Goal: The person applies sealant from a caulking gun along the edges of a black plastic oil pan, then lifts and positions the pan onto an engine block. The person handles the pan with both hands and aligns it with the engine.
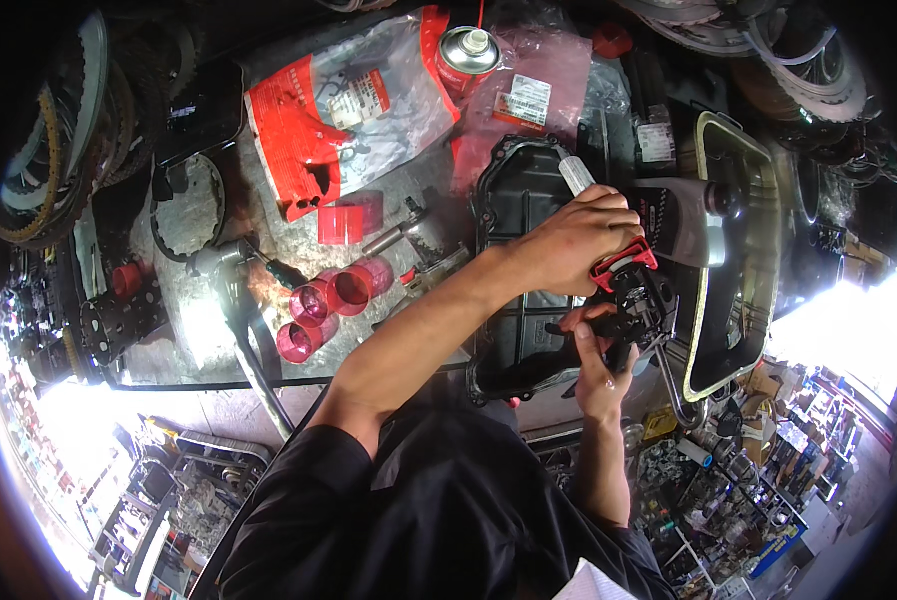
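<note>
Dark shirt, hands gripping a red-and-black assembly beside a pale-rimmed pan, its contents unclear.

the grey workbench carries red cups, a red-and-clear bag and a black pan.

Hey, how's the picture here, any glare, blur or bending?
In the head view, white glare burns out both sides and a patch of bench; the pan's long sides look bowed by the fisheye; left hand and right hand look fairly sharp; the red-and-black part shows less detail.
</note>
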`<state>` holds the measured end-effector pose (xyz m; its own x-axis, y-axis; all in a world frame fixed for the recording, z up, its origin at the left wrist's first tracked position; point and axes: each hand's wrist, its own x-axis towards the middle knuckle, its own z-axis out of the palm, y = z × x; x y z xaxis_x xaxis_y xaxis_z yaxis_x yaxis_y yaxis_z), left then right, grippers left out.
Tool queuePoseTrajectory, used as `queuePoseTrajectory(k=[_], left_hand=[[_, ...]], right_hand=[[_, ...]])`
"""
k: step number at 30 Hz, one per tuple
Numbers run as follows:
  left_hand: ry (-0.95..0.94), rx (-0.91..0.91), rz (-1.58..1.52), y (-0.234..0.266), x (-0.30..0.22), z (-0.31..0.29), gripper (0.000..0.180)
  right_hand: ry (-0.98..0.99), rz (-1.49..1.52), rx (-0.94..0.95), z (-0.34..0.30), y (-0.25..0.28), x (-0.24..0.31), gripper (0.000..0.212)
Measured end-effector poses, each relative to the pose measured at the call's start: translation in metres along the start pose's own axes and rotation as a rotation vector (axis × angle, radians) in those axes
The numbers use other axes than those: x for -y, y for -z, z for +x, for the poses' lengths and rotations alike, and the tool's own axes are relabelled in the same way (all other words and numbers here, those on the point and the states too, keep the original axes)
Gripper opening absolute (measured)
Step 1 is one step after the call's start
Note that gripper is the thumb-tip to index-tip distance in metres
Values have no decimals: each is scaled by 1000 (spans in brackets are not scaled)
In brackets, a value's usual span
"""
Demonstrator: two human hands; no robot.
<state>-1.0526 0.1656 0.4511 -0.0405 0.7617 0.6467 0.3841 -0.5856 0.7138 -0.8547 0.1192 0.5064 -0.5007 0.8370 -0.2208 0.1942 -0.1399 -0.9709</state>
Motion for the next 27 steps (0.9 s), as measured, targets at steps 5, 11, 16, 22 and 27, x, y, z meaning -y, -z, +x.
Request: queuePoseTrajectory(k=[5, 11, 16, 22, 27], left_hand=[[16, 17, 10, 3, -2, 0, 54], [30, 25, 2, 5, -4, -1, 54], [22, 16, 21, 8, -4, -4, 57], [41, 40, 36, 12, -4, -6, 57], [43, 41, 25, 12, -4, -7, 55]], right_hand=[[12, -29, 9, 0, -2, -1, 12], [-19, 2, 5, -1, -4, 1, 12], [-39, 16, -8, -1, -6, 1, 12], [-13, 32, 25, 1, -7, -2, 16], [-7, 44, 36, 0, -8, -2, 16]])
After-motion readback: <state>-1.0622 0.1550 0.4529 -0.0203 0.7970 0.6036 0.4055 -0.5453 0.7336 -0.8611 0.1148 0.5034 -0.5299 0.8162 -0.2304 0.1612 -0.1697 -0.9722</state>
